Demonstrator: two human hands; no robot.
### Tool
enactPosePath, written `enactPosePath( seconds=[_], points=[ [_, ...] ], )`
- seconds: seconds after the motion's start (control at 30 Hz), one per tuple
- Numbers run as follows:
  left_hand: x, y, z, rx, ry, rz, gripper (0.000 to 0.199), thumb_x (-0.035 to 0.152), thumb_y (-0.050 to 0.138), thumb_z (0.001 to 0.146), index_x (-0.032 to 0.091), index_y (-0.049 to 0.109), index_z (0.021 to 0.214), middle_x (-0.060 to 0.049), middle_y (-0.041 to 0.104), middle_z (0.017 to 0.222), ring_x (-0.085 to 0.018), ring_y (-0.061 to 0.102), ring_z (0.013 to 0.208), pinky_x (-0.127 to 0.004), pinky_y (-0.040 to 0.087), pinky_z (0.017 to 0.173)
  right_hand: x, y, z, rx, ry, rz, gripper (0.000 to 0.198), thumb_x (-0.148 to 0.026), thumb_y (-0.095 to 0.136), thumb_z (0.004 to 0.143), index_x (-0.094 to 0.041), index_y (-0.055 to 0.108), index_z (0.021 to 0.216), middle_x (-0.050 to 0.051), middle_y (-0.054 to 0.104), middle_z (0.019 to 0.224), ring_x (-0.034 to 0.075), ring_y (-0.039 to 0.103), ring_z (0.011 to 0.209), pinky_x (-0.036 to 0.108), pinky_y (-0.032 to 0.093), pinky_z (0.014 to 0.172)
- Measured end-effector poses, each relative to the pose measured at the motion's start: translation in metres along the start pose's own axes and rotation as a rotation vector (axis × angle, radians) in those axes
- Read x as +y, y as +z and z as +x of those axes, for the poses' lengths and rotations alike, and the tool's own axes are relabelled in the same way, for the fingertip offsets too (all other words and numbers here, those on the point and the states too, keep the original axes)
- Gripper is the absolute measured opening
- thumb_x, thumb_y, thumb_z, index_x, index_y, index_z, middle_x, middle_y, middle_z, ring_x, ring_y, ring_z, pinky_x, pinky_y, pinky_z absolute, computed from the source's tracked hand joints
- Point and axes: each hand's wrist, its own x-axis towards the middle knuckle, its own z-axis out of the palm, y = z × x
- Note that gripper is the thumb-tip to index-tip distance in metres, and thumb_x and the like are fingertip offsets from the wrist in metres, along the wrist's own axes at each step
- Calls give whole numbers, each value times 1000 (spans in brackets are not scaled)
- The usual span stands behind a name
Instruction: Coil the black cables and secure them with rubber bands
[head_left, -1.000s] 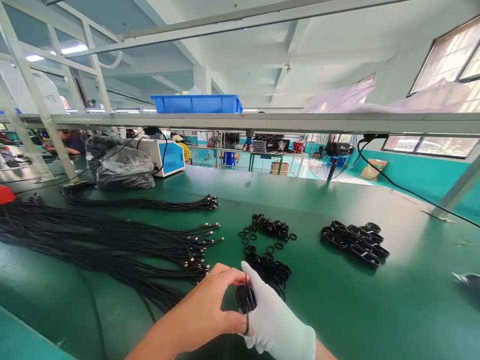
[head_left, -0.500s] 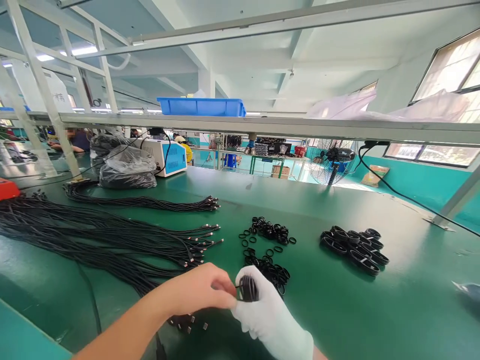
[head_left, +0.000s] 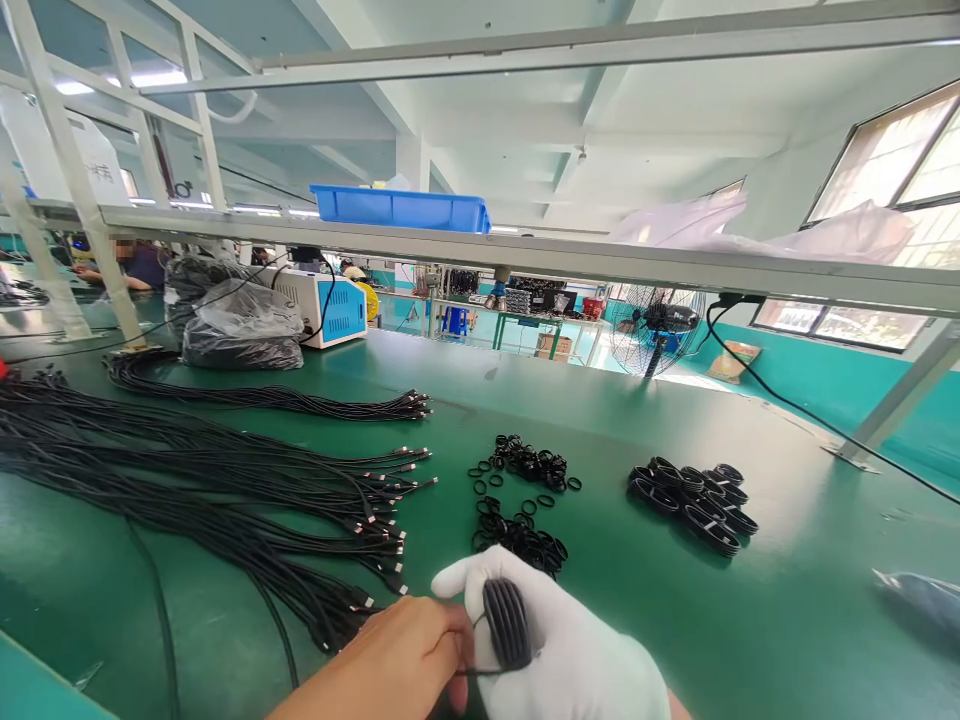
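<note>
My right hand [head_left: 559, 650], in a white glove, is closed around a coiled black cable [head_left: 508, 622], its thumb or finger sticking out to the left. My bare left hand [head_left: 409, 650] is beside it, fingers bent and pinching the cable's loose strand by the coil. Just beyond the hands lies a heap of small black rings [head_left: 525, 540], with a second ring heap [head_left: 532, 462] farther back. On the left, long black USB cables [head_left: 225, 480] lie stretched out, their metal plugs pointing right. Coiled cables [head_left: 697, 500] form a pile on the right.
A shelf [head_left: 555, 255] crosses above the green table [head_left: 810, 560] and bears a blue bin [head_left: 401, 208]. Plastic-wrapped bundles [head_left: 244, 325] and a white-and-blue machine [head_left: 330, 308] stand at the back left. A fan [head_left: 654, 325] is beyond the far edge. A plastic bag [head_left: 922, 605] lies far right.
Both hands have come lower and a little nearer. My left hand has moved down beside the coil, which now faces me more. The view has shifted slightly.
</note>
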Motion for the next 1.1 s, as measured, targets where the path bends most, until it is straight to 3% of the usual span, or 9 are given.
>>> enactPosePath(
  seconds=[0.1,0.23,0.37,0.53,0.63,0.73,0.83,0.97,1.1],
  points=[
    [-7,-17,10,-67,-53,-156,26,23,42,81,23,63,67,1,68,77,-20,60,75,-28,42,72,6,0,1,-74,-77,239,50,-18,75,51,-23,42,89,1,62,91,7,52,51,20,37,46],
    [0,-26,10,146,13,-423,10,23,51,78,21,61,79,2,65,80,-17,57,77,-25,43,70,14,-6,9,-208,-136,378,52,-31,75,58,-25,35,91,-5,60,55,8,48,36,16,32,37],
    [8,-14,16,157,35,-717,1,19,56,75,18,56,75,0,63,77,-15,55,75,-25,43,70,17,-6,11,-191,-150,349,54,-36,76,58,-24,35,91,-4,62,53,7,48,36,14,32,38],
    [2,-1,29,135,-18,-977,14,13,59,66,18,50,76,3,57,69,-11,50,64,-23,41,60,20,-7,10,-211,-150,370,50,-28,73,64,-23,36,97,-1,64,57,7,50,37,14,32,39],
    [0,-9,25,211,-67,-860,17,17,58,69,19,51,85,4,53,63,-12,49,61,-24,40,60,20,-11,11,-165,-92,396,57,-24,73,62,-21,37,107,-2,64,58,7,51,39,15,34,41],
    [4,-21,17,297,-20,-547,27,19,54,74,23,57,100,-2,60,87,-18,53,82,-29,42,74,22,-11,12,-190,2,372,69,-23,74,58,-13,40,117,-1,62,54,8,49,37,16,34,38],
    [7,-28,18,180,99,-392,33,17,52,74,30,64,102,-1,59,104,-19,52,96,-30,40,86,27,-8,13,-243,67,451,67,-25,73,57,-7,45,115,2,62,54,10,50,37,17,36,36],
    [-1,-35,32,89,51,-410,26,21,53,74,26,68,95,2,58,79,-14,51,72,-25,42,66,30,-1,14,-143,20,589,46,-36,67,69,-12,53,106,8,64,78,17,63,67,28,49,59],
    [-15,-46,43,-88,14,-570,30,31,60,72,22,67,101,4,50,71,-10,48,60,-23,42,59,27,3,18,-87,36,656,43,-49,60,77,-11,57,98,8,56,88,17,57,76,36,45,73]
  ],
)
